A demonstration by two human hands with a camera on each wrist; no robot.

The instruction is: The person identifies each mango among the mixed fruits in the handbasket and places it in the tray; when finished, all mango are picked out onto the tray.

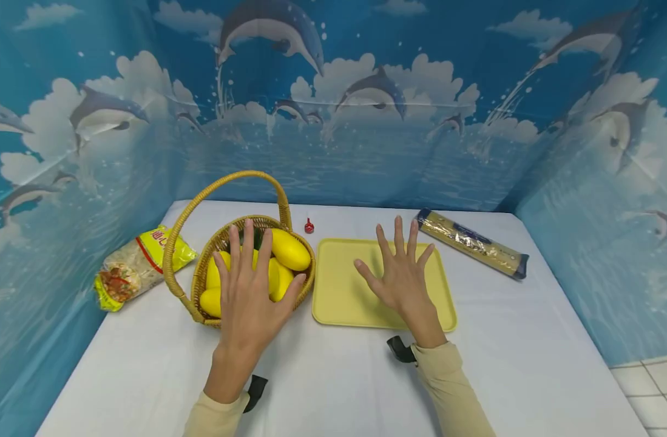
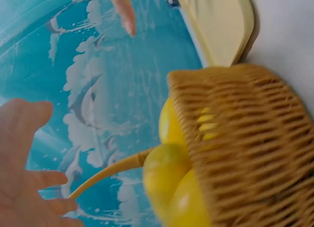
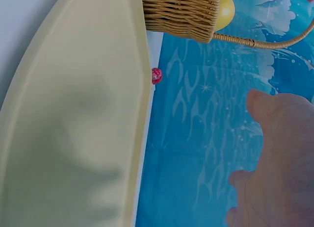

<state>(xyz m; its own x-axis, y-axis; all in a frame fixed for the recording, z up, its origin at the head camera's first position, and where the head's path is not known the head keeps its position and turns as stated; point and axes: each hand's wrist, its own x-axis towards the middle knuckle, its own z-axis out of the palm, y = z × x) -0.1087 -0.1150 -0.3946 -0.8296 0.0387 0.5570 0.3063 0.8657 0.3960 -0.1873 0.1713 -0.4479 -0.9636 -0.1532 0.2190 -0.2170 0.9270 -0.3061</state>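
My left hand [image 1: 251,300] is held out with straight, spread fingers above the near side of a wicker basket [image 1: 306,291] with a tall arched handle. Yellow mango-like fruits [image 1: 291,249] fill the basket, and a dark green item partly shows behind my fingers. In the left wrist view the woven side of the basket [image 2: 245,138] appears close, apart from the left hand [image 2: 29,173]. Over a pale yellow tray [image 1: 333,291] hovers my right hand [image 1: 404,282], fingers spread and holding nothing. The right wrist view shows the tray [image 3: 83,89] below the right hand [image 3: 284,163].
Left of the basket lies a yellow-and-clear food packet [image 1: 136,264]. A long gold packet [image 1: 472,244] with dark ends lies at the back right. A small red object [image 1: 309,226] sits behind the gap between basket and tray. Dolphin-print curtains [image 1: 333,133] surround the white table [image 1: 530,364].
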